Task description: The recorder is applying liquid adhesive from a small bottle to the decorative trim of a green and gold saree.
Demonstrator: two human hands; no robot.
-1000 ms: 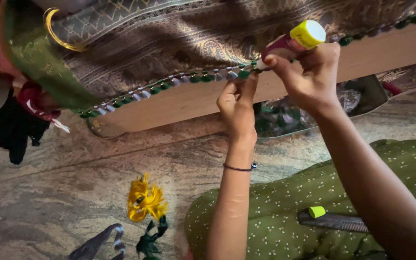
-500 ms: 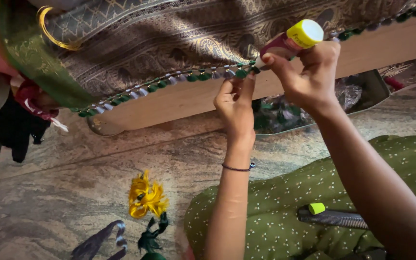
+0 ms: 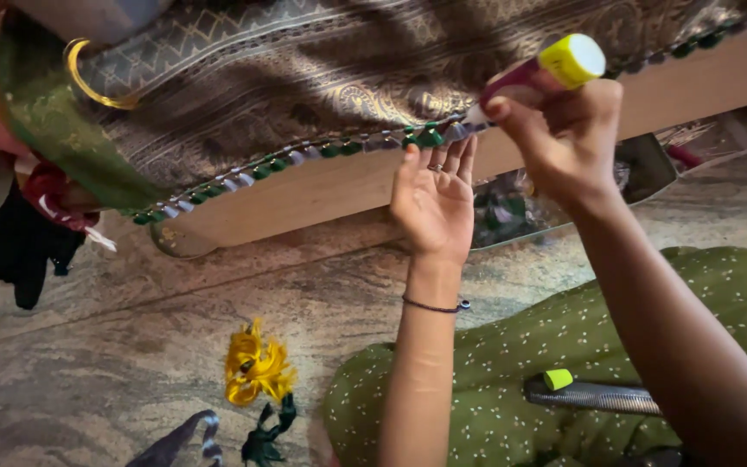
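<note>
A mottled grey-brown stone floor (image 3: 131, 346) fills the lower view. Above it, a brown patterned brocade cloth (image 3: 304, 78) drapes over a pale wooden board (image 3: 339, 186), its edge trimmed with green and white tassels (image 3: 304, 156). The right hand (image 3: 564, 138) has its fingers closed around a small glue tube (image 3: 538, 73) with a yellow cap, nozzle at the trim. The left hand (image 3: 434, 199) is open, fingertips touching the trim beside the nozzle. Yellow thread (image 3: 254, 367) lies on the floor.
</note>
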